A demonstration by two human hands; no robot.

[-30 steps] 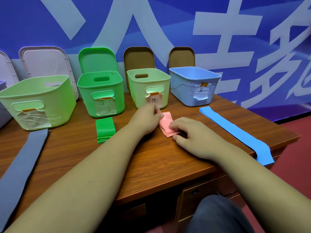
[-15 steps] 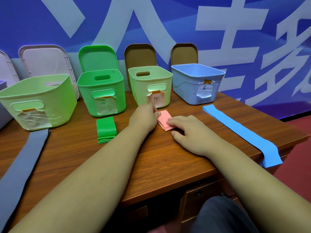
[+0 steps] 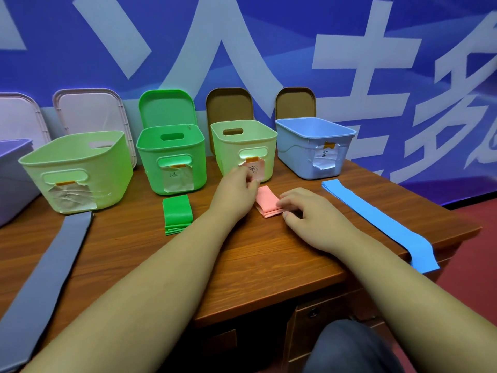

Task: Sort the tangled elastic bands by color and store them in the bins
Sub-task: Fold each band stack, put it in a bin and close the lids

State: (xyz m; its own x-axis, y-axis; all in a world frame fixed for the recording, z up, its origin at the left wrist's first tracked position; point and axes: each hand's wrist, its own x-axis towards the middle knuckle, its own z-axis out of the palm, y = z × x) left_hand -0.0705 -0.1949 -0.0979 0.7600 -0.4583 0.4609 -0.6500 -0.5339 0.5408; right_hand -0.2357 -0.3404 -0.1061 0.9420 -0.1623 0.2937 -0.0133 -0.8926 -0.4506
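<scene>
A folded pink band [image 3: 266,201] lies on the wooden table [image 3: 242,265] in front of the small pale green bin [image 3: 243,142]. My left hand [image 3: 236,193] has its fingers curled at the band's far left corner, just below the bin's paper label. My right hand [image 3: 309,214] grips the band's near right edge with fingers over it and thumb at its side. A folded green band [image 3: 177,214] sits before the green bin [image 3: 172,154]. A long blue band [image 3: 376,222] lies flat near the blue bin [image 3: 314,146], its end hanging over the table's edge.
A large pale green bin [image 3: 75,168] stands at the left, a purple bin [image 3: 10,179] beside it. A long grey band [image 3: 45,265] runs down the left side of the table. Lids lean on the blue wall behind the bins.
Both hands stay on the pink band. My left hand has crept slightly toward the bin's label, and my right hand's fingers have closed tighter on the band's near edge.
</scene>
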